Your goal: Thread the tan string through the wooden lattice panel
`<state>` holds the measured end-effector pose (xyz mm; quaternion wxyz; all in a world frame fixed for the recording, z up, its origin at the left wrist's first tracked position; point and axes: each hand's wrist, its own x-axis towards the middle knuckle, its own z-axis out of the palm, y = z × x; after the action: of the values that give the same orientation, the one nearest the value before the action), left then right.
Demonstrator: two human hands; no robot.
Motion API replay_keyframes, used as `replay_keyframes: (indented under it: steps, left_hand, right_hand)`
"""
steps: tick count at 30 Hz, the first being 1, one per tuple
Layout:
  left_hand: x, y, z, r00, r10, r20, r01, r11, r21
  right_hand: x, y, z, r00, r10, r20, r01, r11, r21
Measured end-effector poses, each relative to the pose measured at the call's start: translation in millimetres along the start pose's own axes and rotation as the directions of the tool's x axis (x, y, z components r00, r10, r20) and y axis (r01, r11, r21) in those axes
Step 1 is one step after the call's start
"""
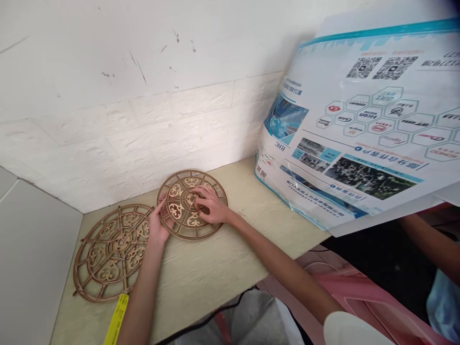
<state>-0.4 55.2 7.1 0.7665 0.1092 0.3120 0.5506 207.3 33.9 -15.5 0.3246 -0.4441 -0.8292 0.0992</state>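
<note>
One slip could drop this round lattice [189, 199] if my left hand [161, 223], pinching its left rim over the table [223, 261], loosens; whether my right hand [212, 207], fingertips near its hub, grips too, I cannot tell. I count two: this, and a second lattice [121, 243] leftward; one yellow strip [117, 320].

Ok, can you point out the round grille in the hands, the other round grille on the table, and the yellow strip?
Held grille [189, 199]: head view, on its central hub.
Other grille [120, 243]: head view, on its central hub.
Yellow strip [117, 318]: head view, middle of its visible face.
</note>
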Motion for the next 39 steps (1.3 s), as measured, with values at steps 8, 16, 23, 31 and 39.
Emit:
replay_keyframes:
  steps: [8, 16, 23, 31, 39]
  left_hand:
    - [-0.2, -0.3, -0.4, 1.0, -0.004, -0.002, 0.004, 1.0, 0.009]
    - [1.8, -0.7, -2.6, 1.0, 0.001, 0.029, -0.001, 1.0, 0.015]
    - [2.0, -0.6, -3.9, 1.0, -0.006, 0.015, 0.006, 1.0, 0.014]
    - [1.5, -1.3, -0.9, 1.0, -0.008, 0.021, 0.007, 0.999, 0.044]
    - [-1.6, -1.0, 1.5, 1.0, -0.01, 0.02, 0.009, 0.998, 0.06]
  right_hand:
    - [0.9, 0.4, -2.2, 0.998, 0.054, 0.026, -0.056, 0.995, 0.084]
    - [1.5, 6.0, 2.3, 0.988, 0.152, 0.003, -0.149, 0.962, 0.227]
    - [3.9, 6.7, -0.3, 0.974, 0.226, -0.03, -0.198, 0.904, 0.38]
    - [4.8, 9.1, -2.1, 0.961, 0.277, -0.007, -0.234, 0.826, 0.513]
    - [4.4, 7.4, -6.0, 0.947, 0.32, 0.032, -0.279, 0.767, 0.577]
